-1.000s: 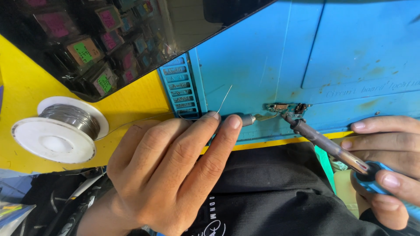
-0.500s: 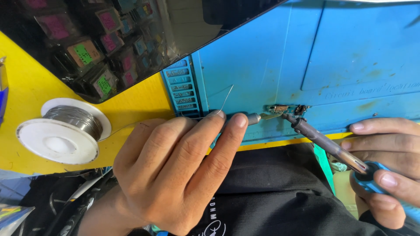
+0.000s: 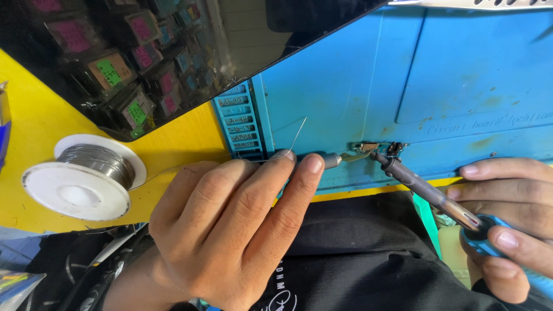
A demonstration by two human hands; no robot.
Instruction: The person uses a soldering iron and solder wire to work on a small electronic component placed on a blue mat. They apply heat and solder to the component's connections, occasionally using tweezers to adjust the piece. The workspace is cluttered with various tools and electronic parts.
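Note:
My left hand (image 3: 230, 230) lies at the mat's near edge. Its fingertips pinch a metal-tipped tool like tweezers (image 3: 340, 158) and a thin solder wire (image 3: 297, 133) that sticks up past the fingers. The tool's tip reaches a small circuit board (image 3: 374, 147) on the blue work mat (image 3: 461, 75). My right hand (image 3: 507, 213) grips the blue handle of a soldering iron (image 3: 426, 190). The iron's tip rests on the board from the right.
A white spool of solder (image 3: 80, 175) sits on the yellow table (image 3: 34, 121) to the left. A dark glossy panel (image 3: 144, 52) reflecting small labelled boxes leans across the upper left. A ribbed section of the mat (image 3: 242, 124) lies beside my fingers. Black clothing (image 3: 357, 259) fills the bottom.
Both hands stay almost still on the board; the view has shifted only slightly.

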